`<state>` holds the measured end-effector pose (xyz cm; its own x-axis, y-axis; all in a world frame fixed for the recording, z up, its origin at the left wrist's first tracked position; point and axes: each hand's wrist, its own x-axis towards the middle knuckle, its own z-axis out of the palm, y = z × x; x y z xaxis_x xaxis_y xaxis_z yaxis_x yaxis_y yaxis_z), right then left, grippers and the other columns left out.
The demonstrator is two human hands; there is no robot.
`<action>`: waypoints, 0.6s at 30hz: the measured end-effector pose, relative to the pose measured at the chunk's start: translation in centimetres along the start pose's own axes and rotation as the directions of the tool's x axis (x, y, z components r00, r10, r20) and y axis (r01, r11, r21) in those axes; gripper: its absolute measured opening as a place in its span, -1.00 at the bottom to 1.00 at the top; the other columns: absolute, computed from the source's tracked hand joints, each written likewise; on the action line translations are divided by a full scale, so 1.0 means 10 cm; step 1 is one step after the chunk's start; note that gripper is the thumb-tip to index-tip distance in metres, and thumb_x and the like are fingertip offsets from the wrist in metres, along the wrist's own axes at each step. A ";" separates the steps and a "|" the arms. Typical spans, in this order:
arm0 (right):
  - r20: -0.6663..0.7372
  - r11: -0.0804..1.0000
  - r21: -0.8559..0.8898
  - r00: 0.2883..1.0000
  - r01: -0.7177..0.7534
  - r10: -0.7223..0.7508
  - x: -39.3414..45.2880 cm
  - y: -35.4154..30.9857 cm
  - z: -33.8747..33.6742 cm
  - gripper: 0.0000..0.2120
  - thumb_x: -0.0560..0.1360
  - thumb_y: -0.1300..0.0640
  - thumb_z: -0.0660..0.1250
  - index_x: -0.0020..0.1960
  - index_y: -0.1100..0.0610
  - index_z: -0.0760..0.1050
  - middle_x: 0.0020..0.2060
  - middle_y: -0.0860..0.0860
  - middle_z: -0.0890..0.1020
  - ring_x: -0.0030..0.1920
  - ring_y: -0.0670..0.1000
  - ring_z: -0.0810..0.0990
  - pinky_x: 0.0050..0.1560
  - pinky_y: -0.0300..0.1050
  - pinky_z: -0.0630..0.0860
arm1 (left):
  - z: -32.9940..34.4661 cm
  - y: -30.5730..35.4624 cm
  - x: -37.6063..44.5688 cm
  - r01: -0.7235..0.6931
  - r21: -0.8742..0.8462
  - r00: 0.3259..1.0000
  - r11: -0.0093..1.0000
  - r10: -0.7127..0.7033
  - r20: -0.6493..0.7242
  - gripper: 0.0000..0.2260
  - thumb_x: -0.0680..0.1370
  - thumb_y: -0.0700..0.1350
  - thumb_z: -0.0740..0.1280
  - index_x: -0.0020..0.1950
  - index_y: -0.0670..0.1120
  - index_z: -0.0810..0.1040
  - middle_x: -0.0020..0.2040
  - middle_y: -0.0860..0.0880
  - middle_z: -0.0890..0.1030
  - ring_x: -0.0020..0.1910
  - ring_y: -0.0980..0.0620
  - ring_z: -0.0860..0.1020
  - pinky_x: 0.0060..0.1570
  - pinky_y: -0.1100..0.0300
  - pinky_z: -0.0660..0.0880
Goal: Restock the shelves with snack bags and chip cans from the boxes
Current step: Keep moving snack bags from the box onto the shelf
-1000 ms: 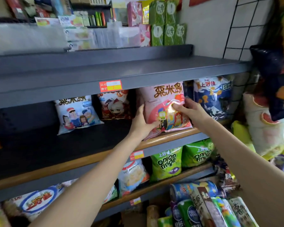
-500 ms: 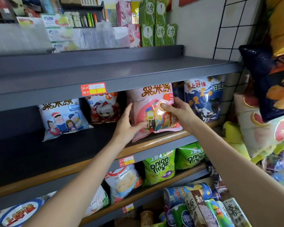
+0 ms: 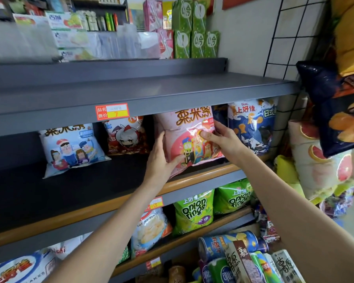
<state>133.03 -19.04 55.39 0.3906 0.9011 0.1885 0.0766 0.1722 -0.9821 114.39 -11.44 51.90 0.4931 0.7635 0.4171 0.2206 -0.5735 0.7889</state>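
Since a second ago, the pink snack bag [image 3: 189, 139] has been set more upright near the middle shelf's [image 3: 202, 176] front edge. It is gripped at its left side by the left hand [image 3: 161, 160] and pinched at its right by the right hand [image 3: 226, 142], between a red bag [image 3: 125, 137] and a blue bag [image 3: 251, 123].

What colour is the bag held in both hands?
Pink bag with cartoon figures; head view.
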 end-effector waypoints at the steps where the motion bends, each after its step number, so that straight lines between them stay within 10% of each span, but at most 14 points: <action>1: -0.003 1.000 0.013 1.000 0.011 -0.011 -0.02 0.04 0.01 -0.56 0.44 0.21 0.38 0.28 0.04 0.39 0.09 0.01 0.61 0.07 0.03 0.62 0.03 -0.01 0.60 | -0.01 -0.01 0.00 -0.013 0.036 1.000 0.999 0.013 0.008 -0.23 0.43 -0.05 0.45 0.51 -0.03 0.08 0.47 -0.06 0.26 0.40 -0.06 0.32 0.33 -0.08 0.35; 18: -0.108 0.988 -0.142 0.993 -0.053 0.038 -0.43 0.25 0.00 -0.43 0.40 0.22 0.46 0.35 0.14 0.33 0.14 0.00 0.57 0.14 -0.06 0.55 0.08 -0.15 0.55 | 0.06 0.09 -0.28 -0.078 0.639 0.992 0.766 -0.003 0.125 -0.25 0.51 0.04 0.33 0.51 -0.19 -0.04 0.38 -0.18 0.27 0.29 -0.17 0.38 0.14 -0.04 0.36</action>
<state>131.51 -22.50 52.15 0.4902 0.8586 0.1500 0.1849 0.0657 -0.9806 113.67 -14.28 51.13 0.5935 0.7220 0.3556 0.6677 -0.6884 0.2833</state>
